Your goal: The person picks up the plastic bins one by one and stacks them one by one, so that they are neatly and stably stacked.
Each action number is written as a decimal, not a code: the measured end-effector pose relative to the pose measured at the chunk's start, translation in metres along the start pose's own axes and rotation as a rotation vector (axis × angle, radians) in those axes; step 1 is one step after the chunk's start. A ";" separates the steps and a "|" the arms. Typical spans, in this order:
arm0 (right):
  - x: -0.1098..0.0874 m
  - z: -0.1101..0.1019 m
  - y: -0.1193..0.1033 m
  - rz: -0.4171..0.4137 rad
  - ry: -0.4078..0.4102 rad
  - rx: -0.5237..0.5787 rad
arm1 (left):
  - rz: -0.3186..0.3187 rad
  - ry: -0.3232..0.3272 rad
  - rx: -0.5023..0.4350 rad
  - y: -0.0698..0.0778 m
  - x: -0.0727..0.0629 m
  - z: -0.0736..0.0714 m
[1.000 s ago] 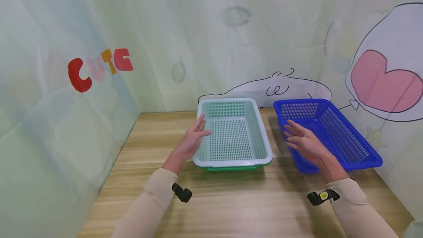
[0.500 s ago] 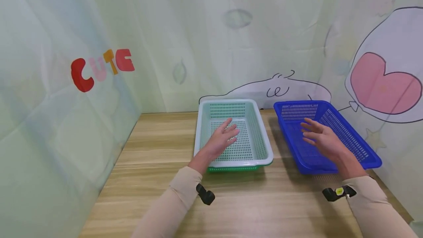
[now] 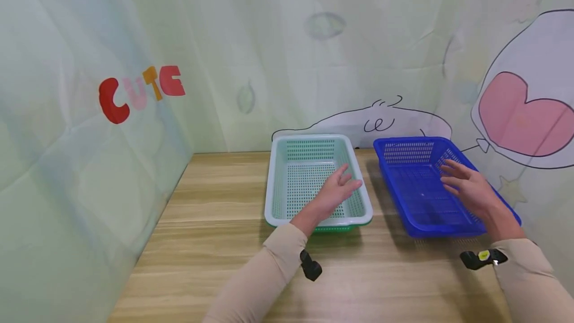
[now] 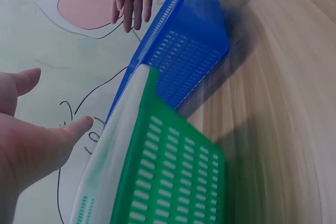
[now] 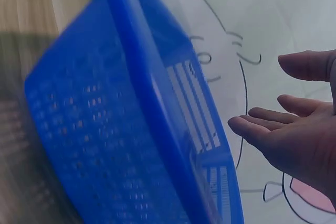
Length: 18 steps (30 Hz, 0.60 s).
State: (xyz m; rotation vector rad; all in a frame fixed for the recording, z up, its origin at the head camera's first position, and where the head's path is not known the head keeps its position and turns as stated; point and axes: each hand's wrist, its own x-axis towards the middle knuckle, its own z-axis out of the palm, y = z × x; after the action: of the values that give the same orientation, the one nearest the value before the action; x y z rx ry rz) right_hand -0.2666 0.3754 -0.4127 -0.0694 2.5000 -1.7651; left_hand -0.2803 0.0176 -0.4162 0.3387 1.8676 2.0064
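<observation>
A pale mint plastic basket (image 3: 309,183) sits nested in a green basket (image 4: 173,177), whose slotted side shows in the left wrist view. To their right stands a blue plastic basket (image 3: 417,188) with perforated walls. My left hand (image 3: 334,193) is over the right part of the mint basket, fingers spread and holding nothing. Above the right side of the blue basket is my right hand (image 3: 471,191), its fingers loosely extended and nothing in them. The right wrist view shows that hand's fingers (image 5: 262,124) apart from the blue rim.
The baskets stand on a wood-grain table (image 3: 215,203), near its back edge. A pale printed curtain (image 3: 224,64) hangs behind the table and along its left side. Dark wrist cameras (image 3: 310,265) are strapped over both beige sleeves.
Both hands have moved to the right: the left from the mint basket's left edge across to its right side, the right from the blue basket's left rim to its right side. The baskets have stayed put.
</observation>
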 end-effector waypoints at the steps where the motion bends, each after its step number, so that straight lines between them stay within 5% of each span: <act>1: -0.001 -0.004 0.002 0.006 0.008 -0.016 | -0.002 0.003 0.014 -0.001 0.001 0.005; 11: -0.014 -0.049 0.025 0.011 0.129 -0.105 | -0.014 -0.054 0.023 -0.015 0.010 0.042; 18: -0.025 -0.076 0.044 0.104 0.258 -0.127 | -0.013 -0.050 0.035 -0.022 0.011 0.060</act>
State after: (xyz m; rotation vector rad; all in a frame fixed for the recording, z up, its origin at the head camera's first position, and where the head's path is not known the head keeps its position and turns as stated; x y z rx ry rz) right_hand -0.2485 0.4635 -0.4278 0.2937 2.7323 -1.6678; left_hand -0.2628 0.0774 -0.4334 0.3822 1.8717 1.9413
